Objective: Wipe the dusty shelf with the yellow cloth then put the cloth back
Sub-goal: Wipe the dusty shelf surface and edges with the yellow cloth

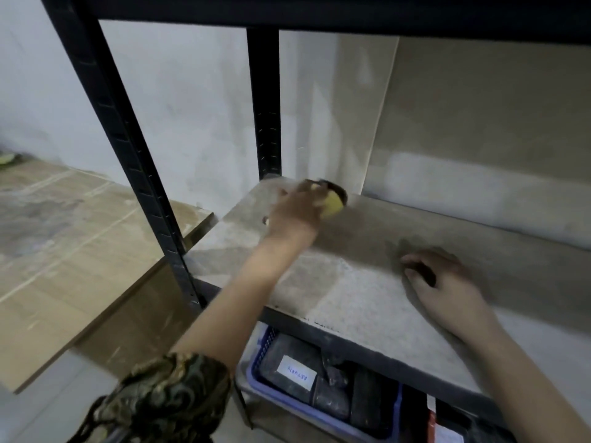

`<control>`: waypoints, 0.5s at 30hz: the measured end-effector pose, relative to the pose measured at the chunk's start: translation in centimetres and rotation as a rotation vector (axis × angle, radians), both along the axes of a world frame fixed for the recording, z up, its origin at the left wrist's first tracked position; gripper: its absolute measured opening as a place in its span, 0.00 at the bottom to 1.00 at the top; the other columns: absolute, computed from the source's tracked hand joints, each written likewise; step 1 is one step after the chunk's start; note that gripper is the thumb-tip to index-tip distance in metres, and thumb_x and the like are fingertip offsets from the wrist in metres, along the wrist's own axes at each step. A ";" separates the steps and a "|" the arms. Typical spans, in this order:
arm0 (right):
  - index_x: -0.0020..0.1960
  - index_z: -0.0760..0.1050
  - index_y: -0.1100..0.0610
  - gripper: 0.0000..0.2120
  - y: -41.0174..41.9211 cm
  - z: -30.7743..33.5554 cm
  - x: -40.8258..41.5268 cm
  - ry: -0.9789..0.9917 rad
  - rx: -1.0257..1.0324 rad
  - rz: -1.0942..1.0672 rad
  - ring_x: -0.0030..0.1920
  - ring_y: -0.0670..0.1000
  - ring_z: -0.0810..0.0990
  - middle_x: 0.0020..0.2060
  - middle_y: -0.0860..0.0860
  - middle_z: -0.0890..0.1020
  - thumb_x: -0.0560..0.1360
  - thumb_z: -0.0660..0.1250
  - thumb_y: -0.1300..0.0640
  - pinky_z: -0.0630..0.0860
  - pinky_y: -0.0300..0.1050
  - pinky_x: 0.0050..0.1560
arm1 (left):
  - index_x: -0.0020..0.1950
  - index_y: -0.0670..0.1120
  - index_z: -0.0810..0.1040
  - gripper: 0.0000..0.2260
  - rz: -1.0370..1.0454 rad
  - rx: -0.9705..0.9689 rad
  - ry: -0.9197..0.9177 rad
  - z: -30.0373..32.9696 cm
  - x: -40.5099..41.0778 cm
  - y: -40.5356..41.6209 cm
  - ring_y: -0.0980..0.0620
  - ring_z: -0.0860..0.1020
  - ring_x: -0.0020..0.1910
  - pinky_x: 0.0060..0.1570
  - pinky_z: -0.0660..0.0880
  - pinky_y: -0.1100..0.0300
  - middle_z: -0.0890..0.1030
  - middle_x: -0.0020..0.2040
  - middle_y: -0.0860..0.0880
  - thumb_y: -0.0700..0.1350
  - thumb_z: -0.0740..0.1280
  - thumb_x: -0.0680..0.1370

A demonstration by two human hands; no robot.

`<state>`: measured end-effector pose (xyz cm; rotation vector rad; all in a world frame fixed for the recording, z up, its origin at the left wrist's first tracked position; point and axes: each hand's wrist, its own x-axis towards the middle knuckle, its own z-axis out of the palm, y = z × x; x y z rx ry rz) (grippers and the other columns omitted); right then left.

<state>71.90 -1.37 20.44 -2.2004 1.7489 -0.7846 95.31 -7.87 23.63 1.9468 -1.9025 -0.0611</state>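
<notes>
Fingers [307,190] of our left hand [295,215] were curled around the yellow cloth [332,204], the grip closed on it so that only a bunched yellow lump showed past the knuckles, with a dark patch along its far edge. We pressed the cloth down on the shelf [351,292] at its far left corner, just in front of the rear black upright [263,100] and close to the pale back panel [479,139]. Blur softened the hand, so we could not tell how much of the cloth lay under the palm. Our left arm reached out from a dark patterned sleeve [166,398] at the bottom of the view.

Our right hand [444,289] lay on the shelf nearer its front edge, well apart from the cloth, fingers loosely bent and pointing left, holding nothing that we could see. The shelf board was grey and speckled with dust, lighter near the front and duller toward the back.

The front black upright [128,148] stood at the shelf's near left corner. Below the shelf sat a blue basket [256,372] of dark wrapped blocks, one bearing a white label [296,373]. To the left of the rack a wooden board [64,251] lay flat beside the wall.
</notes>
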 end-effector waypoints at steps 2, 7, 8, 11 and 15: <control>0.53 0.78 0.54 0.08 0.1 0.0 -0.1 0.001 0.007 0.010 0.54 0.51 0.73 0.50 0.50 0.78 0.75 0.64 0.60 0.65 0.41 0.49 | 0.72 0.58 0.63 0.21 -0.015 0.172 0.050 -1.1 -2.4 1.4 0.40 0.63 0.68 0.67 0.62 0.49 0.62 0.75 0.52 0.45 0.58 0.80; 0.52 0.77 0.53 0.08 0.0 -0.1 -0.2 0.013 0.016 0.040 0.53 0.48 0.72 0.47 0.46 0.75 0.74 0.64 0.60 0.65 0.41 0.50 | 0.69 0.64 0.64 0.23 -0.016 0.120 -0.036 -3.1 0.4 1.7 0.41 0.59 0.68 0.67 0.58 0.39 0.58 0.76 0.58 0.41 0.57 0.80; 0.52 0.77 0.53 0.08 0.0 -0.1 -0.3 0.014 0.011 0.039 0.53 0.48 0.72 0.47 0.46 0.75 0.74 0.64 0.60 0.65 0.41 0.50 | 0.69 0.63 0.66 0.21 0.004 0.094 -0.013 -3.3 1.8 1.5 0.41 0.60 0.67 0.67 0.60 0.40 0.60 0.75 0.56 0.41 0.57 0.80; 0.52 0.77 0.53 0.08 0.1 -0.1 -0.3 0.013 0.006 0.049 0.54 0.49 0.72 0.48 0.46 0.75 0.74 0.65 0.61 0.65 0.41 0.50 | 0.66 0.59 0.71 0.19 0.207 0.021 0.026 -3.3 6.5 1.0 0.40 0.64 0.63 0.61 0.67 0.45 0.69 0.71 0.53 0.41 0.57 0.79; 0.52 0.78 0.54 0.08 0.2 -0.1 -0.2 -0.005 0.013 0.028 0.56 0.50 0.72 0.48 0.45 0.74 0.74 0.64 0.61 0.64 0.40 0.51 | 0.66 0.50 0.71 0.17 0.476 0.127 0.078 -0.9 9.5 0.4 0.37 0.63 0.64 0.58 0.67 0.46 0.72 0.64 0.45 0.41 0.52 0.80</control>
